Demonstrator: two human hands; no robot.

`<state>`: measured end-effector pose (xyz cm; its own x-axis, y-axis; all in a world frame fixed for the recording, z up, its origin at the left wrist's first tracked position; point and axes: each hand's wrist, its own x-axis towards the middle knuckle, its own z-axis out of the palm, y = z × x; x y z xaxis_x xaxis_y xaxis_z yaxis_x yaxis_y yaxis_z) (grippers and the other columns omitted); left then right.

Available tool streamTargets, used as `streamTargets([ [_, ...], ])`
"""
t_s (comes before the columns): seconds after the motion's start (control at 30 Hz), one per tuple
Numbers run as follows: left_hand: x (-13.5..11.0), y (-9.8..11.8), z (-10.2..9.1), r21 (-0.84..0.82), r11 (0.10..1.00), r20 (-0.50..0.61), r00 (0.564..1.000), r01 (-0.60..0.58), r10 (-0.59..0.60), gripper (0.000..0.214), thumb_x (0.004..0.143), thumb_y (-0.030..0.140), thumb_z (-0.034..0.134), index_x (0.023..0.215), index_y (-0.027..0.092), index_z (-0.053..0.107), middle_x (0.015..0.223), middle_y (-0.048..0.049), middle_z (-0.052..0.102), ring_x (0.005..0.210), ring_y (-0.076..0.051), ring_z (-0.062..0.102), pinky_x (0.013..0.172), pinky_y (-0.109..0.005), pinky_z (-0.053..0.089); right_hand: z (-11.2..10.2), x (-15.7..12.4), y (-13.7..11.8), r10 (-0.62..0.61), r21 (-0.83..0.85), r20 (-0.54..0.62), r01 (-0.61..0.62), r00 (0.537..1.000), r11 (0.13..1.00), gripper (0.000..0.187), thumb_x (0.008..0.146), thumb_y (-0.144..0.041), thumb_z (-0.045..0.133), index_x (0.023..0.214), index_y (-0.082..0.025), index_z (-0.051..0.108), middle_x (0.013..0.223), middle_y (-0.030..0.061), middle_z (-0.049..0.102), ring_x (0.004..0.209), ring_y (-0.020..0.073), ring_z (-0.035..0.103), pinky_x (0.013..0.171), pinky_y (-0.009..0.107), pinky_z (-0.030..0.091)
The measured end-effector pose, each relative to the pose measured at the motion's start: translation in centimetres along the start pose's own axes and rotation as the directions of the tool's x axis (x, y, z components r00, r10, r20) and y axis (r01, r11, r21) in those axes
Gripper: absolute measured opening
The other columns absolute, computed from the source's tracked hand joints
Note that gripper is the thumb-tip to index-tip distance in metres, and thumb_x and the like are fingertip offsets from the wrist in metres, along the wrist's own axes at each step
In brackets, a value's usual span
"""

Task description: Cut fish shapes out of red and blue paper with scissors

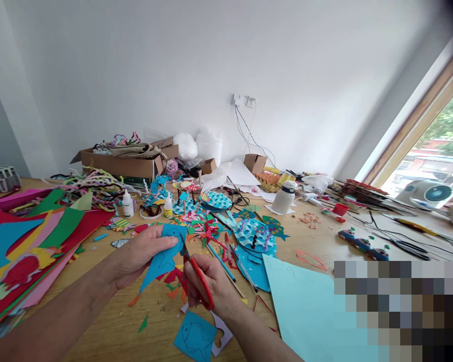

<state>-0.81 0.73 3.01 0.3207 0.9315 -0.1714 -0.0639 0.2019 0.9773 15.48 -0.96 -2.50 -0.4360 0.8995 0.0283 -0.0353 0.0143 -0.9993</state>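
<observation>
My left hand [145,254] pinches a piece of blue paper [162,262] with a fish outline drawn on it, held above the table. In my right hand [211,281] is a pair of scissors [202,281] with red handles, fingers closed round the loops. The dark blades meet the right edge of the blue paper; how far apart they are is hard to make out. Below my hands lies a blue square [195,336] with another drawn fish, partly over a pale lilac scrap [222,334]. Red and orange paper scraps [173,279] lie beneath the held paper.
Coloured sheets [18,241] are stacked at the left. Glue bottles [127,205] stand mid-table, with blue paper crafts [254,234] to their right. A light blue sheet [302,306] lies at the right front. Behind are a cardboard box [121,165] and a white flask [284,197].
</observation>
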Motion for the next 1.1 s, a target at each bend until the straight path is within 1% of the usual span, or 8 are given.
streamTargets([
  [0.13,0.2,-0.3,0.2,0.008,1.0,-0.005,1.0,-0.026,0.026,0.02,0.065,0.035,0.071,0.07,0.017,0.064,0.055,0.0044,0.057,0.045,-0.007,0.042,0.043,-0.018,0.034,-0.1,0.1,0.2,-0.005,0.012,-0.013,0.005,1.0,1.0,0.049,0.072,-0.062,0.054,0.057,-0.017,0.041,0.039,-0.0064,0.044,0.032,0.0058,0.043,0.032,0.015,0.03],
  [0.2,0.3,-0.5,0.4,0.002,0.999,-0.047,0.998,-0.048,0.048,0.019,0.066,0.035,0.07,0.07,0.018,0.064,0.056,0.0042,0.057,0.046,-0.008,0.043,0.043,-0.018,0.035,-0.1,0.3,0.4,-0.006,0.019,-0.02,0.006,1.0,1.0,0.049,0.071,-0.062,0.054,0.056,-0.017,0.041,0.038,-0.006,0.044,0.032,0.0061,0.044,0.031,0.014,0.03],
  [0.3,0.4,-0.7,0.7,-0.008,0.998,-0.114,0.991,-0.065,0.064,0.018,0.067,0.035,0.069,0.066,0.018,0.062,0.052,0.0052,0.053,0.046,-0.008,0.043,0.042,-0.017,0.035,-0.2,0.4,0.6,-0.01,0.029,-0.022,0.011,1.0,1.0,0.049,0.071,-0.06,0.057,0.055,-0.017,0.041,0.038,-0.0059,0.044,0.032,0.0063,0.045,0.03,0.014,0.029],
  [0.4,0.4,-0.8,0.8,-0.012,0.997,-0.139,0.987,-0.08,0.077,0.02,0.066,0.034,0.07,0.061,0.018,0.059,0.05,0.0058,0.051,0.045,-0.007,0.042,0.041,-0.017,0.034,-0.2,0.3,0.5,0.0,0.032,-0.013,0.0,1.0,0.999,0.047,0.071,-0.058,0.058,0.055,-0.017,0.042,0.039,-0.006,0.045,0.032,0.0058,0.045,0.03,0.013,0.028],
  [0.57,0.3,-0.7,0.6,0.015,0.999,-0.092,0.995,-0.046,0.047,0.02,0.066,0.036,0.07,0.067,0.018,0.06,0.051,0.0062,0.051,0.043,-0.007,0.041,0.039,-0.016,0.033,0.0,0.1,0.2,0.006,0.035,-0.016,-0.005,1.0,0.999,0.045,0.069,-0.057,0.06,0.058,-0.016,0.046,0.04,-0.0059,0.047,0.034,0.0058,0.046,0.031,0.014,0.029],
  [0.73,0.2,-0.5,0.3,0.017,1.0,-0.05,0.999,-0.019,0.02,0.024,0.065,0.037,0.071,0.064,0.018,0.057,0.051,0.0066,0.05,0.043,-0.006,0.04,0.04,-0.016,0.033,0.0,0.3,0.4,0.006,0.039,-0.01,-0.006,1.0,0.999,0.044,0.072,-0.054,0.06,0.056,-0.017,0.043,0.038,-0.0067,0.045,0.032,0.006,0.044,0.03,0.014,0.029],
  [0.93,0.3,-0.5,-0.1,0.038,0.999,-0.032,0.999,-0.017,0.018,0.021,0.065,0.037,0.07,0.068,0.019,0.059,0.052,0.0069,0.049,0.045,-0.006,0.039,0.041,-0.016,0.033,-0.1,0.3,0.6,-0.005,0.031,-0.008,0.005,1.0,0.999,0.046,0.073,-0.053,0.059,0.051,-0.017,0.04,0.037,-0.0062,0.044,0.031,0.0053,0.043,0.031,0.014,0.029],
  [1.1,0.3,-0.4,-0.3,0.06,0.998,-0.03,0.999,-0.019,0.02,0.02,0.067,0.037,0.068,0.07,0.019,0.059,0.051,0.0068,0.048,0.045,-0.007,0.038,0.041,-0.017,0.031,0.1,0.1,0.2,0.02,0.011,-0.006,-0.02,1.0,1.0,0.049,0.071,-0.056,0.059,0.05,-0.017,0.04,0.036,-0.0056,0.045,0.031,0.0056,0.044,0.031,0.014,0.028],
])
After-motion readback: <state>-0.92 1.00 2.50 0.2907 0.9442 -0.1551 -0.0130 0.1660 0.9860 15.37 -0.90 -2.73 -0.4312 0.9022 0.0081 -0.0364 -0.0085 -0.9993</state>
